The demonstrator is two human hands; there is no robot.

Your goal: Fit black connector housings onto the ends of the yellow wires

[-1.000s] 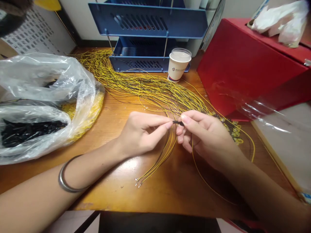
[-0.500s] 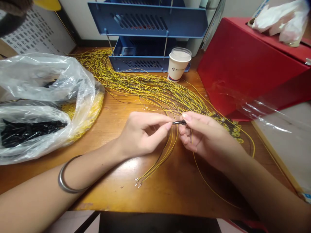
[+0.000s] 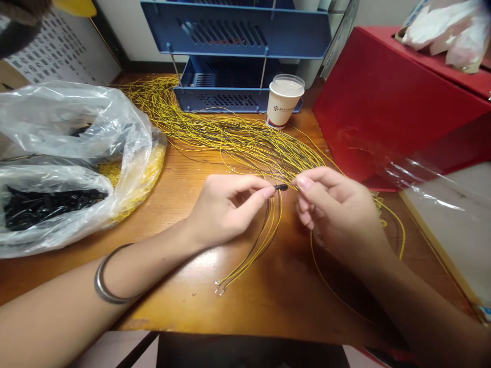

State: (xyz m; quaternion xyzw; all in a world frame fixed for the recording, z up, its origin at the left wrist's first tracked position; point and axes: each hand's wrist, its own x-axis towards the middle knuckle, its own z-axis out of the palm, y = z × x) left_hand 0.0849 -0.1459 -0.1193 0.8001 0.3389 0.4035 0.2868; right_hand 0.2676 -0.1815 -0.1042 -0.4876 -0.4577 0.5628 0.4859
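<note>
We see a brown wooden table (image 3: 238, 317), glossy enough to throw back a bright patch of light (image 3: 206, 257) near its front edge. Behind it stands a pale wall (image 3: 132, 36), with a dark band (image 3: 148, 67) along its foot and a tiered blue rack (image 3: 230, 50) before it. To our left is a panel of printed characters (image 3: 57, 46); below the table, a dark area (image 3: 245, 352) is too dim for us to identify.

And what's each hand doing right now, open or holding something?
Left hand: closed, thumb and forefinger pinching a small black sleeve-like piece.
Right hand: thumb and forefinger closed; a yellow wire hangs below, but whether they grip it can't be told.
</note>
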